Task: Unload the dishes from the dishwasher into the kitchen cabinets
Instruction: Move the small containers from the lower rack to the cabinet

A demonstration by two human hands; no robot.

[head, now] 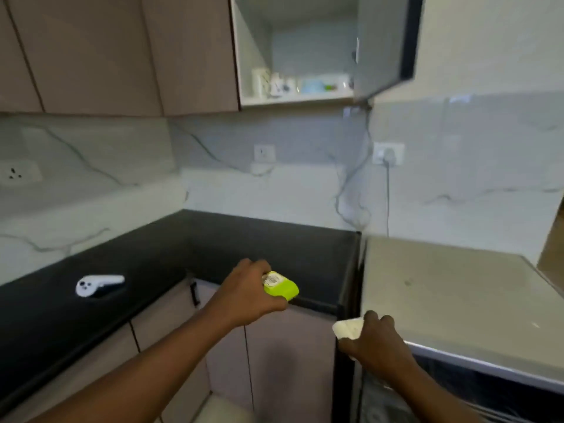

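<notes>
A black counter (128, 270) ran along the left and turned across the far side of the corner, under a marble-patterned backsplash (305, 190). To its right stood the dishwasher (442, 288), its pale top bare and a dark opening showing below the front edge at near right; what remained inside could not be seen. Up on the far wall an upper cabinet (247, 56) stood with its door (384, 41) swung out to the right, and several cups and small dishes, too blurred to name singly, already sat on its bottom shelf. A white handheld controller (97, 283) lay on the left run of counter, well apart from the hands.

The left hand (247, 294) gripped a lime-green dish (282, 285) over the near edge of the counter, fingers curled round it. The right hand (375, 340) held a small white dish (348, 328) just beside the dishwasher's front left corner.

Judging from this, the unloading looked partly done: some pieces were shelved, two were in hand and not yet put away, and an unknown number might have remained in the machine.
</notes>
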